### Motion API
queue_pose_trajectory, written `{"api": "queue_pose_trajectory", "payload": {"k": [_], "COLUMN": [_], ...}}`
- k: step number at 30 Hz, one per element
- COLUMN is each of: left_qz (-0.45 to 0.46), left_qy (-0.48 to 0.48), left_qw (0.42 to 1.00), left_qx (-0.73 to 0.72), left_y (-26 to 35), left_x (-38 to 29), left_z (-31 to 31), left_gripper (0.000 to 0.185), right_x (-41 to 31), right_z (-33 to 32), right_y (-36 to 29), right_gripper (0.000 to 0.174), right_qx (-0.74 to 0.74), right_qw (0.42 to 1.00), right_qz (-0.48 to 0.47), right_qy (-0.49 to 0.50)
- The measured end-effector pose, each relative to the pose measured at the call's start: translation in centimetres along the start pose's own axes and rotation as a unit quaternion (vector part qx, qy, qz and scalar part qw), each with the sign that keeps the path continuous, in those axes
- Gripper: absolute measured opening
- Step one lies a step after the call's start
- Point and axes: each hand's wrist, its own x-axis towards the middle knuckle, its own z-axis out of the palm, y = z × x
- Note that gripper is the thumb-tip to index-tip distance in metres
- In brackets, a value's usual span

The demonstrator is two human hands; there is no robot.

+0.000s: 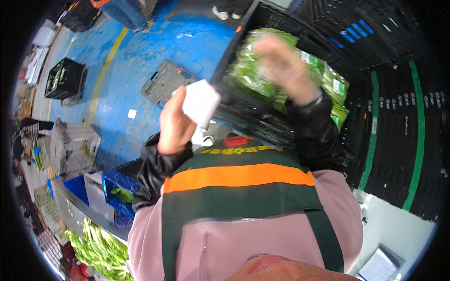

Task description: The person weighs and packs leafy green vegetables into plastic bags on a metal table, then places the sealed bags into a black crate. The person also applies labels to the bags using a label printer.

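Note:
My left hand [175, 123] grips a white piece or small stack of paper [201, 102], with the thumb on its near face. It is held up in front of my apron, beside the crate. My right hand [286, 70] is motion-blurred above a black plastic crate [230, 63]. Inside the crate lie several clear plastic bags of leafy greens [256, 79], some bearing white labels and green print. Blur hides whether the right fingers touch a bag or hold anything.
Stacked black crates [393, 116] with green stripes rise at the right. A grey plastic dolly or lid [167, 82] lies on the blue floor [190, 38]. Loose leafy greens [100, 249] are at lower left by a metal-edged bin [91, 207]. Other people stand farther off.

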Motion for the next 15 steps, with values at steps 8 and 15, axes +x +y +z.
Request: {"api": "queue_pose_trajectory", "payload": {"k": [8, 15], "left_qz": [0.1, 0.04], "left_qy": [-0.046, 0.04], "left_qw": [0.935, 0.92], "left_qx": [0.336, 0.387], "left_y": [-0.9, -1.6], "left_x": [0.8, 0.3], "left_z": [-1.1, -1.9], "left_gripper": [0.048, 0.03], "right_x": [-1.5, -1.8], "right_z": [10.7, 10.7], "right_y": [2.1, 0.3], "right_gripper": [0.022, 0.031], "right_qx": [0.01, -0.312], "right_qw": [0.983, 0.94], "right_qz": [0.176, -0.105], "right_qy": [-0.048, 0.092]}}
